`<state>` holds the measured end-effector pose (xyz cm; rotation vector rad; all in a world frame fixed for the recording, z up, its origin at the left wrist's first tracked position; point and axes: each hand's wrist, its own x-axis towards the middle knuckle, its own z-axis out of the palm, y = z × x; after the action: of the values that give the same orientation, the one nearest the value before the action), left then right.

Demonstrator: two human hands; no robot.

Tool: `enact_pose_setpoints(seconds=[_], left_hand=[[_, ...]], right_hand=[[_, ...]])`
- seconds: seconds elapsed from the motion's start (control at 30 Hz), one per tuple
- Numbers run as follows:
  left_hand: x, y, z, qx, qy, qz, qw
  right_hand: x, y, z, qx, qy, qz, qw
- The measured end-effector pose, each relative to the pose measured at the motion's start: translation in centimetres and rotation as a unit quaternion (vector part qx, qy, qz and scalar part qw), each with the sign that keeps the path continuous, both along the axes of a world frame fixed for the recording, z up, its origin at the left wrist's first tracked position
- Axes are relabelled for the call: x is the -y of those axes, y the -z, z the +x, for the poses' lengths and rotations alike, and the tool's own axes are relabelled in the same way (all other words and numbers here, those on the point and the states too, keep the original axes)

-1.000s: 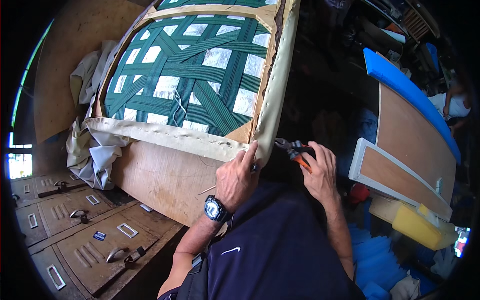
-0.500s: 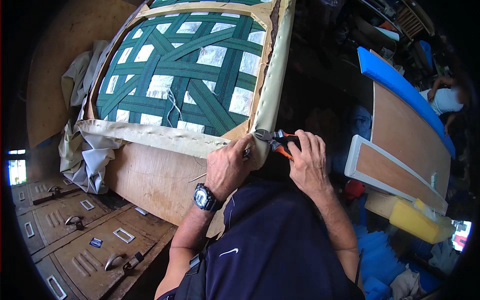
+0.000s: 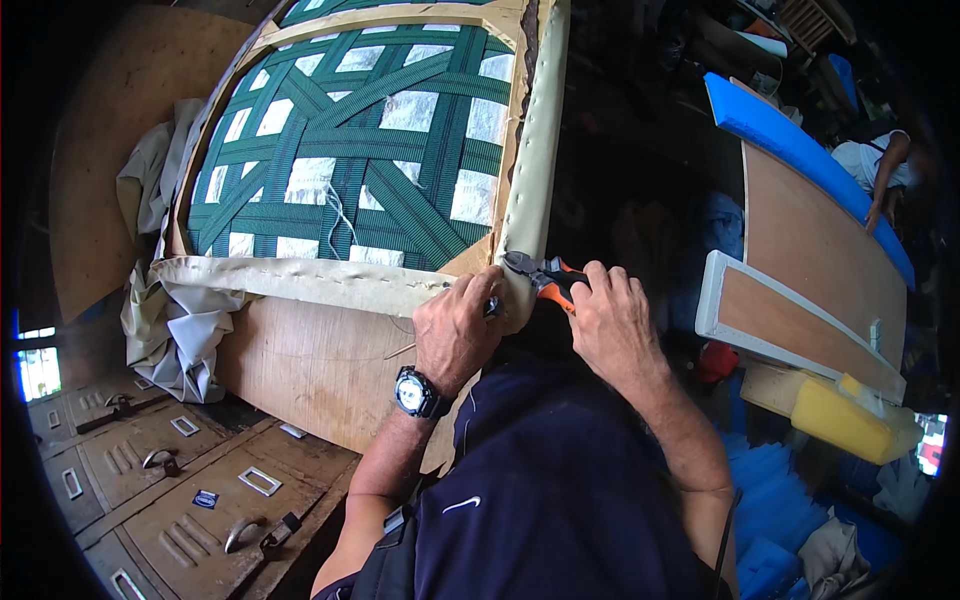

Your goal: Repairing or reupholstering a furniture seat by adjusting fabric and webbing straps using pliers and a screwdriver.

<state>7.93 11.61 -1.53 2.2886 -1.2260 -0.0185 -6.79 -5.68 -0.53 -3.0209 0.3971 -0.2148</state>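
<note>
A seat frame (image 3: 508, 180) with woven green webbing (image 3: 410, 205) fills the upper middle, its edge wrapped in a cream cover (image 3: 330, 287). At the near right corner my left hand (image 3: 455, 320) is closed, fingers pinching the cover. Something small and metallic shows by its fingers, too little to name. My right hand (image 3: 618, 325) is wrapped round cutting pliers (image 3: 548, 281) with orange and black handles. Their jaws lie against the cover at that corner, just beyond my left fingertips. Whether they bite on anything cannot be made out.
Beneath the frame lies a plywood board (image 3: 300, 355) with a thin stick (image 3: 400, 352) on it. Bunched cream fabric (image 3: 185, 345) hangs at the left, above metal lockers (image 3: 200, 480). On the right are a blue-edged panel (image 3: 820, 220), yellow foam (image 3: 835, 415) and another person (image 3: 878, 165).
The pliers stay at the corner, with their handles and my right hand shifted slightly left. My left hand keeps its place. The other person's arm has come down toward the blue-edged panel.
</note>
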Motion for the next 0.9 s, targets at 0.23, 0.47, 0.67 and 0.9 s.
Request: enact_pose_setpoints(seconds=[0.23,0.47,0.67,0.9], left_hand=[[-0.3,0.7,0.1,0.010,0.013,-0.018,1.000],[-1.5,0.3,-0.9,-0.001,0.014,-0.117,0.993],[-0.8,-2.5,-5.9,-0.071,0.153,-0.126,0.978],[5.2,-4.0,-8.1,0.017,0.371,-0.159,0.915]], right_hand=[[2.2,5.0,-0.7,0.053,0.013,0.443,0.895],[-1.4,7.2,-2.6,0.038,0.038,0.786,0.616],[-1.6,7.5,-7.2,0.247,0.232,0.742,0.579],[-3.0,15.0,-14.5,0.168,0.377,0.533,0.739]])
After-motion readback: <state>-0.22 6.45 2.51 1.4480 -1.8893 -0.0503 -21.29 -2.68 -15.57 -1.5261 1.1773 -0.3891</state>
